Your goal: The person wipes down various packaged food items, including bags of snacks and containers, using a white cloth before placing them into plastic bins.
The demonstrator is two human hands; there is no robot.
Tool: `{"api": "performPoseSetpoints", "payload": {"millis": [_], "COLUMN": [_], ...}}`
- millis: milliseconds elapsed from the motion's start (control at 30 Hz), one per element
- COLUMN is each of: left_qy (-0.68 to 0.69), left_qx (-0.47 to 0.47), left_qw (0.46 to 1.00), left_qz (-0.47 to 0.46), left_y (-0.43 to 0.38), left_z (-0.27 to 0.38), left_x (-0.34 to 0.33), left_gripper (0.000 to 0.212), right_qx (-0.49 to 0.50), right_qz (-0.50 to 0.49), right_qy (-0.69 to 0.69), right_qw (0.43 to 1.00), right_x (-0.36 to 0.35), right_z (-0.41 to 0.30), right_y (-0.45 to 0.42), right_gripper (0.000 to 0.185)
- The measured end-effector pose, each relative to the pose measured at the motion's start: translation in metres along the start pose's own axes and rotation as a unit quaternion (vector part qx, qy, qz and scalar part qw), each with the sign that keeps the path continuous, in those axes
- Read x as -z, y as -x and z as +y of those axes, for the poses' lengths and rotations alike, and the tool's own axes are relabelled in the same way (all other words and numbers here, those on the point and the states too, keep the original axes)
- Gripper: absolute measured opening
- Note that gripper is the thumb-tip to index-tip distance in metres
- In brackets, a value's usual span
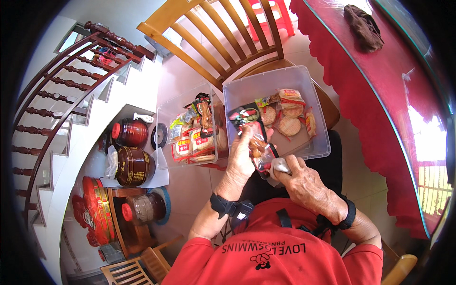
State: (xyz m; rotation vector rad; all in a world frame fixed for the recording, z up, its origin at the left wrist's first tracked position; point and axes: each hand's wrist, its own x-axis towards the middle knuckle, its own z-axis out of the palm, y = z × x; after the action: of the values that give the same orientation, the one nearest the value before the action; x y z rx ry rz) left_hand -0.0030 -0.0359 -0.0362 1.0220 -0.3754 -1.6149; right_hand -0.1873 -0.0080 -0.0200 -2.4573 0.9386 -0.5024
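Note:
My left hand (pixel 244 153) grips a black-edged, clear-fronted food packet (pixel 259 146) with brown food inside, near the front wall of a clear plastic bin (pixel 320 142). Against the packet's lower end my right hand (pixel 301 178) presses a crumpled white tissue or cloth (pixel 280 167). Round crackers in clear wrappers (pixel 290 125) and a few other packets lie in that bin. To its left, a second clear bin (pixel 164 142) holds several mixed packets, among them wrapped crackers (pixel 183 146) and a brown food packet (pixel 206 115).
The right-hand bin rests on a wooden chair (pixel 221 39). At right is a table with a red cloth (pixel 384 89) and a brown cloth (pixel 363 28). Jars (pixel 135 165), a red stool (pixel 272 17), a small wooden chair (pixel 124 272) and a staircase (pixel 64 149) surround the area.

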Motion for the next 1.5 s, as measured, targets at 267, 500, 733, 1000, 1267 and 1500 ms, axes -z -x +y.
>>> {"api": "performPoseSetpoints", "payload": {"millis": [267, 500, 733, 1000, 1267, 1500], "left_qy": [0.009, 0.009, 0.047, 0.069, 0.058, 0.018], "left_qx": [-0.030, -0.076, -0.086, -0.065, -0.024, -0.058], "left_qw": [0.999, 0.997, 0.995, 0.995, 0.997, 0.998], "left_qz": [0.014, -0.029, -0.022, -0.009, -0.036, -0.036], "left_y": [0.006, 0.000, -0.006, -0.005, 0.002, 0.001], "left_z": [-0.011, 0.003, 0.017, 0.005, 0.005, 0.014], "left_x": [-0.008, -0.014, -0.003, -0.009, -0.009, -0.009], "left_gripper": [0.045, 0.045, 0.032, 0.039, 0.049, 0.035], "right_qx": [-0.028, 0.030, 0.014, 0.026, 0.075, -0.035], "right_qz": [0.190, 0.170, 0.006, 0.199, 0.167, 0.145], "right_qy": [-0.021, 0.046, -0.006, 0.037, 0.085, 0.046], "right_qw": [0.981, 0.984, 1.000, 0.979, 0.979, 0.988], "right_x": [0.009, 0.001, 0.009, 0.013, -0.011, 0.020], "right_z": [-0.004, 0.002, 0.011, -0.007, 0.006, 0.024], "right_y": [-0.052, -0.043, -0.009, -0.040, -0.040, -0.020], "right_gripper": [0.032, 0.036, 0.032, 0.033, 0.038, 0.034]}}
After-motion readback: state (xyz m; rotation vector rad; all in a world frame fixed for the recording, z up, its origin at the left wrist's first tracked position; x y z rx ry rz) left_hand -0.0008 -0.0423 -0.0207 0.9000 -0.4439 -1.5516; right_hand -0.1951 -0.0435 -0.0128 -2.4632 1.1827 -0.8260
